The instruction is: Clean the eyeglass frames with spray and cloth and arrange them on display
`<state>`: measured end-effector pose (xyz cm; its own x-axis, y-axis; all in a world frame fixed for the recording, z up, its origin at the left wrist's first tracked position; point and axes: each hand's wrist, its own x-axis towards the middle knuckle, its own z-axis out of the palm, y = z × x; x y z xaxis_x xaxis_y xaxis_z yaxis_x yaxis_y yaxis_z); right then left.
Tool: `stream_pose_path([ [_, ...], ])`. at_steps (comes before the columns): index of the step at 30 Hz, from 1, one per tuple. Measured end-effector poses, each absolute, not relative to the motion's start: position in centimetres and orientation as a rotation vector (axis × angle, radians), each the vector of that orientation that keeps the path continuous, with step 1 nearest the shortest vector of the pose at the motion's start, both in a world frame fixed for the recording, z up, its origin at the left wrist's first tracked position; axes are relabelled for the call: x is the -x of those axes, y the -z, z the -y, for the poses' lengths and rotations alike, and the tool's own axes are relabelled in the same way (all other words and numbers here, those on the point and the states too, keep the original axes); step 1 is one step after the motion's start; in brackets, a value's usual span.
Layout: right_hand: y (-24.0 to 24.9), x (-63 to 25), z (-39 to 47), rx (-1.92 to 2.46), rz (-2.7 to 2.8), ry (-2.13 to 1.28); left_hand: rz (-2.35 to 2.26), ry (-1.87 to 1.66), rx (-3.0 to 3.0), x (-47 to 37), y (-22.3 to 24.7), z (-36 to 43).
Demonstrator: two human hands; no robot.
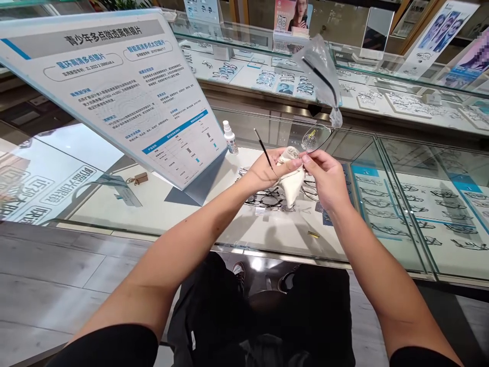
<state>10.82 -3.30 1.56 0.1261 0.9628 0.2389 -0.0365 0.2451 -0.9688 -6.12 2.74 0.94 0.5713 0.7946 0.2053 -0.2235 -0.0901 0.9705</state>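
Note:
Over the glass counter I hold a pair of eyeglasses [318,138] in front of me. My left hand [267,172] is closed around a cream cloth [292,187], which is wrapped over one lens; a dark temple arm sticks up beside the thumb. My right hand [327,176] pinches the frame near the bridge. The uncovered lens carries yellow print. A clear plastic bag [319,63] covers the other temple arm, which points up and away. The covered lens is hidden by cloth and fingers.
A large printed sign [126,97] leans on the counter at left. Behind it stand a small white spray bottle [230,138] and, nearer, a brown tag [141,178]. Several frames [267,199] lie below my hands. A display case [439,204] is at right.

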Motion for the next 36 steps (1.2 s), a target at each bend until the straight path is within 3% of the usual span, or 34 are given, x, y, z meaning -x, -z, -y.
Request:
stream_pose_path([
  [11,-1.0,-11.5,2.7,1.124,1.119,-0.927,-0.481,-0.777,-1.447,6.8,-1.7,-2.5],
  [18,-1.5,-10.9,3.1,1.101,1.178,-0.974,-0.597,-0.939,-1.403,5.7,-0.1,-2.7],
  [36,-1.2,-11.9,2.8,1.145,1.375,-0.952,-0.473,-0.859,-1.214,7.9,-0.7,-4.9],
])
